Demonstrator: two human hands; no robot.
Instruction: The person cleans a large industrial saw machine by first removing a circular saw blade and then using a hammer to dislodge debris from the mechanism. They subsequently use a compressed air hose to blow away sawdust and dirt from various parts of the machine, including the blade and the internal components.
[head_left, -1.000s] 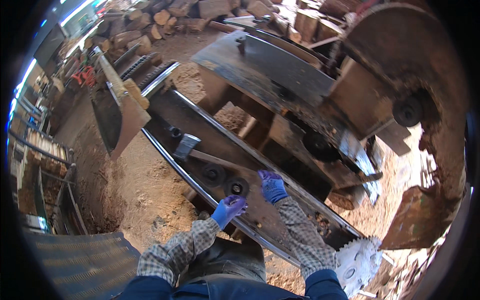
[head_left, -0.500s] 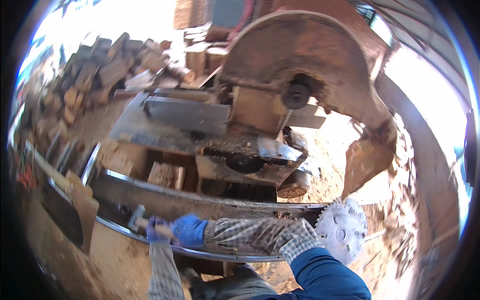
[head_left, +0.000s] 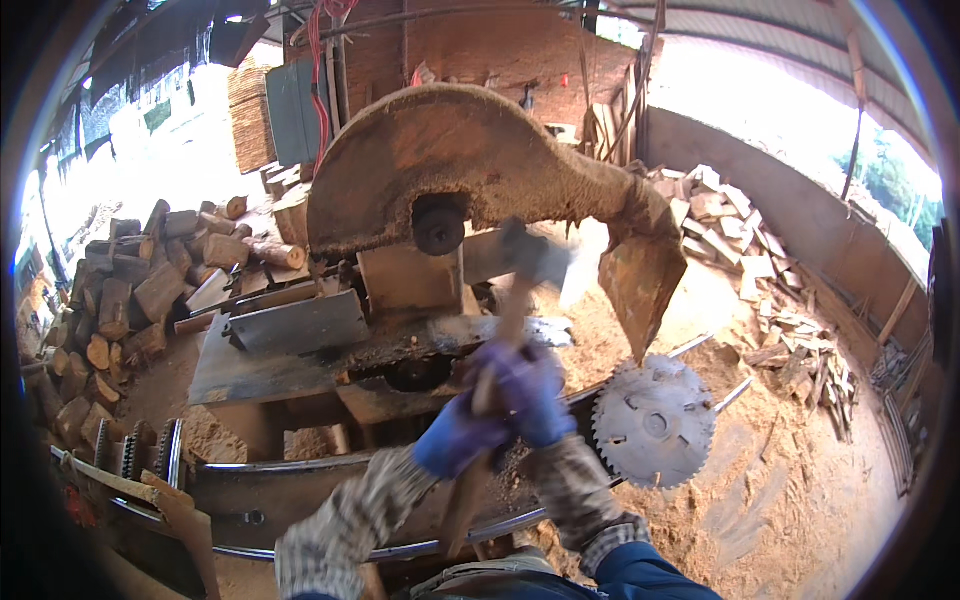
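Wooden-handled axe (head_left: pixel 514 312) now aloft, two-handed

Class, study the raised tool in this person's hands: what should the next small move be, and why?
Probably steady the wooden-handled tool, keeping it left of the toothed disc. The left hand and right hand both grip its handle, its head is raised and blurred, and the disc shows just right of the hands.

Your gloved left hand (head_left: pixel 460 435) and right hand (head_left: pixel 537 395) are blue and purple; your sleeves (head_left: pixel 352 508) are checked grey-beige. Your tool (head_left: pixel 513 312) is grey-headed, brown-handled. The toothed blade (head_left: pixel 657 424) at the right end of the trough (head_left: pixel 325 497) is silver-grey.
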